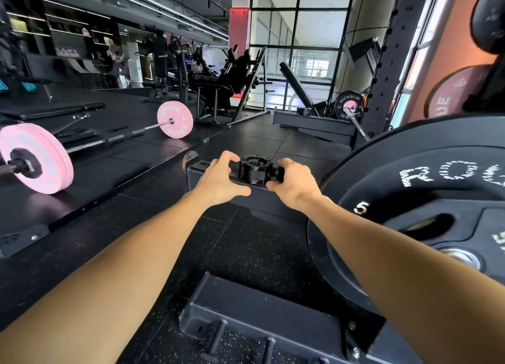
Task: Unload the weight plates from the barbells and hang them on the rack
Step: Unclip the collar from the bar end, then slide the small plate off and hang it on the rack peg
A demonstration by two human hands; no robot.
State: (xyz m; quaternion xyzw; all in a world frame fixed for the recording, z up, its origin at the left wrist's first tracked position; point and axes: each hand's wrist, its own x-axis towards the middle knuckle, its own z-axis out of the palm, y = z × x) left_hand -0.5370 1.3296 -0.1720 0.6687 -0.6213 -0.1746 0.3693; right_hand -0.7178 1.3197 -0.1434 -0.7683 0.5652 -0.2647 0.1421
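Note:
A black barbell collar sits on a black base beam of the rack. My left hand hovers just left of it with fingers spread and curved, holding nothing. My right hand is at its right side, thumb and forefinger pinching the collar's lever. A large black Rogue plate stands close on my right, on a barbell sleeve. Further left a barbell lies on the floor with pink plates at its near end and far end.
A dark red plate and a black plate hang on the rack at right beside its upright. Another black plate sits on a far bar. A second base beam lies near my feet. Benches and machines stand behind.

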